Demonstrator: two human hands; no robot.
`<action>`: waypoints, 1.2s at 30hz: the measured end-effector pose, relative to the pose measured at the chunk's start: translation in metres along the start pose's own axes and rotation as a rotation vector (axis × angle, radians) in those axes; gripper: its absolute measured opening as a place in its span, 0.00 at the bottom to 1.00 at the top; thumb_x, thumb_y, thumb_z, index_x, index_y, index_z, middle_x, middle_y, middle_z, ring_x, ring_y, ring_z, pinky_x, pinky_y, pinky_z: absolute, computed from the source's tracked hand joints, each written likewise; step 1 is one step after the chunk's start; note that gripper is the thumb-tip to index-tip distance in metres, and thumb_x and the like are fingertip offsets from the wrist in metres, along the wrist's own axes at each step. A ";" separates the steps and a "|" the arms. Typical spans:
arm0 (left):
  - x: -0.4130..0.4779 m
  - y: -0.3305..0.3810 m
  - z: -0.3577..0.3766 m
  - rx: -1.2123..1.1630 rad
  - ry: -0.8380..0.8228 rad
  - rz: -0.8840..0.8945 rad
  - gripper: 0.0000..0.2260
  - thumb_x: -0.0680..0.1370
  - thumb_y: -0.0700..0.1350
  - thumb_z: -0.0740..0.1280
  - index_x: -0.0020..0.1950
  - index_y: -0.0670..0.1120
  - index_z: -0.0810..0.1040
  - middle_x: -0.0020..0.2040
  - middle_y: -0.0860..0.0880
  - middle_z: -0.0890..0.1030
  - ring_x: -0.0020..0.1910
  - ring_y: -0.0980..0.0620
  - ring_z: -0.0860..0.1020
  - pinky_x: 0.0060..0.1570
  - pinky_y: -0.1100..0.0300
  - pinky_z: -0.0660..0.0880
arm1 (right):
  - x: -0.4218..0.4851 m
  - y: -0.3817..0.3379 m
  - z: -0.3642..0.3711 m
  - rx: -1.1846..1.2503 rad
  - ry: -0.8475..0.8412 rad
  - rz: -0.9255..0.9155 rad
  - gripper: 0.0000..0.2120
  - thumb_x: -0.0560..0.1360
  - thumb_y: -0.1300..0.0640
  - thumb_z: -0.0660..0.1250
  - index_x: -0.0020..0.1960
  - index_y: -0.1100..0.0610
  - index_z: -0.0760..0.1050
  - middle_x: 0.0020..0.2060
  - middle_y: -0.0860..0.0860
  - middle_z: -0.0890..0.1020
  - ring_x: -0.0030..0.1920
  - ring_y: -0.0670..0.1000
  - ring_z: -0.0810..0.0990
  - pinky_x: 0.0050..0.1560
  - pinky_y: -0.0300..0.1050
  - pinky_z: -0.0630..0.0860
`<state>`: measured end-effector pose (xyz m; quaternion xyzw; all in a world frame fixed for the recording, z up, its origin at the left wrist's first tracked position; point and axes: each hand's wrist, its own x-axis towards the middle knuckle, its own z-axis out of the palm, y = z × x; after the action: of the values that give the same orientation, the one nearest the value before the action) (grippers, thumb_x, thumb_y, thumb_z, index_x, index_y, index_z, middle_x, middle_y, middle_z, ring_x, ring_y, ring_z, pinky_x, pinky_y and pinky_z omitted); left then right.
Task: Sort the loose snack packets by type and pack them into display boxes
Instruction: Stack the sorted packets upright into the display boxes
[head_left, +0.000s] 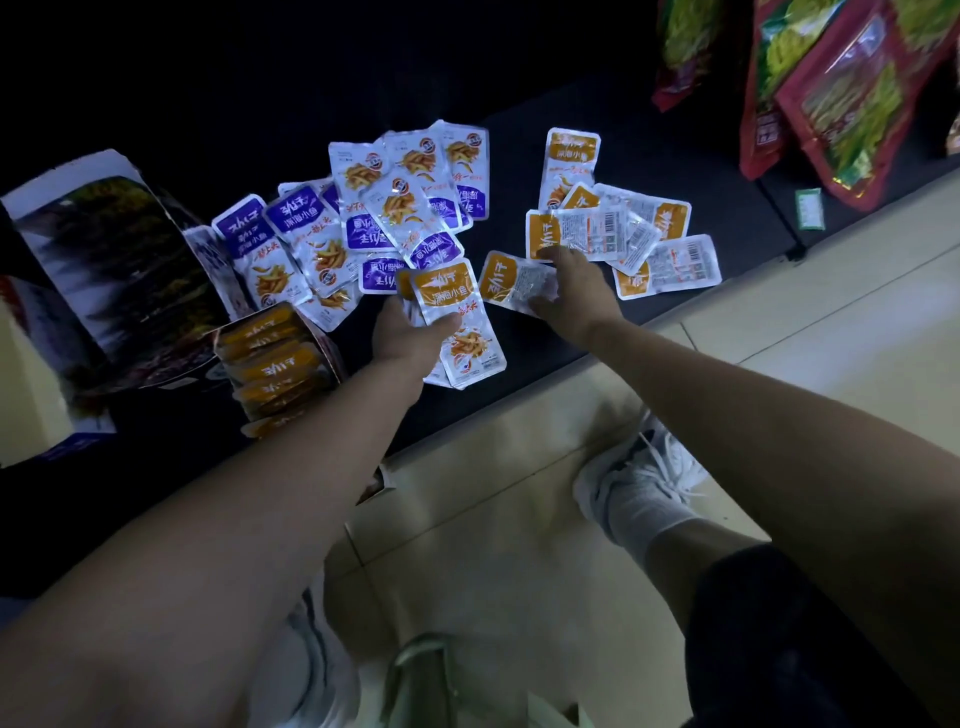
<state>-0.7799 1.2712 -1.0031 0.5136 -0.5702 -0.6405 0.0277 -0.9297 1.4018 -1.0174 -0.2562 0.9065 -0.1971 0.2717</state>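
Loose snack packets lie on a black shelf (675, 171). A heap of purple packets (358, 208) is left of centre; orange packets (623, 228) are scattered to the right. My left hand (405, 338) grips a small stack of orange packets (457, 317), thumb on top. My right hand (576, 291) reaches over one orange packet (506, 283) lying back side up, fingers touching the near edge of the orange scatter. Whether it holds one is hidden. A display box (275, 364) at the left holds several orange packets standing in a row.
A larger open display box (93, 270) with a dark printed lid stands at the far left. Big red-and-green snack bags (831, 93) hang at the top right. Pale floor tiles and my white shoe (634, 483) are below the shelf edge.
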 end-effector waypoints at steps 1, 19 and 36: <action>0.001 -0.001 0.001 0.003 0.012 -0.007 0.19 0.75 0.36 0.71 0.64 0.38 0.72 0.60 0.45 0.79 0.55 0.49 0.78 0.52 0.53 0.77 | 0.000 0.002 0.001 -0.101 -0.046 -0.031 0.30 0.73 0.54 0.71 0.72 0.54 0.64 0.67 0.56 0.70 0.66 0.59 0.67 0.63 0.53 0.70; -0.001 0.005 0.002 -0.044 0.103 -0.057 0.18 0.75 0.39 0.71 0.64 0.37 0.73 0.58 0.44 0.80 0.51 0.48 0.79 0.39 0.62 0.74 | -0.022 -0.014 -0.027 0.957 -0.324 0.212 0.06 0.79 0.65 0.61 0.46 0.58 0.74 0.42 0.53 0.82 0.38 0.47 0.83 0.35 0.40 0.80; -0.072 0.045 -0.014 -0.091 -0.115 -0.074 0.08 0.79 0.40 0.59 0.54 0.43 0.77 0.47 0.44 0.82 0.44 0.44 0.81 0.47 0.51 0.78 | -0.081 -0.045 -0.035 0.530 -0.370 0.001 0.08 0.78 0.63 0.65 0.41 0.57 0.70 0.25 0.47 0.79 0.27 0.46 0.76 0.36 0.43 0.75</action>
<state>-0.7606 1.2905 -0.9213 0.4949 -0.5218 -0.6948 -0.0058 -0.8762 1.4202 -0.9358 -0.2074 0.7590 -0.3761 0.4893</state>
